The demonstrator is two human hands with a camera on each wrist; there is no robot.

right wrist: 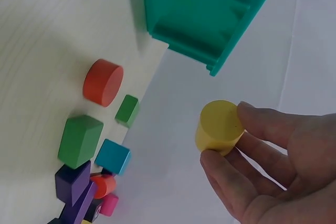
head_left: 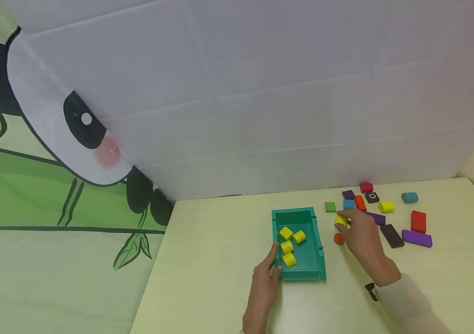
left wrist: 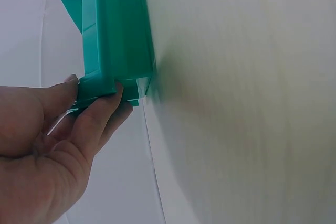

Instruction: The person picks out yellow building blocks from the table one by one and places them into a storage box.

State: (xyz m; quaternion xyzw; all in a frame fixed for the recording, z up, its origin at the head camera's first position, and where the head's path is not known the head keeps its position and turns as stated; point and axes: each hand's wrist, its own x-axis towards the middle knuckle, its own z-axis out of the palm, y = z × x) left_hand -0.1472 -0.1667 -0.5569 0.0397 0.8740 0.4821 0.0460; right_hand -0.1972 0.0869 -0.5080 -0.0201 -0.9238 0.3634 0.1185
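My left hand [head_left: 264,283] grips the near-left edge of a teal plastic tray [head_left: 304,277] on the table. In the left wrist view, the thumb lies on the rim and fingers curl against the outer side of the tray [left wrist: 123,30]. Several yellow cylinder blocks [head_left: 289,260] lie inside, mostly toward its left side. Right of the tray, my right hand [head_left: 364,241] pinches another yellow cylinder block [right wrist: 219,124] between thumb and fingertips, raised above the tabletop. An orange-red cylinder [head_left: 339,239] sits just below that hand in the head view.
Loose blocks spread over the table's right side: a green block [head_left: 330,207], a yellow cylinder [head_left: 386,207], a blue cylinder [head_left: 410,198], a red block [head_left: 418,221], a purple bar [head_left: 417,238] and a black block [head_left: 392,236]. A white cloth [head_left: 262,116] hangs behind the table.
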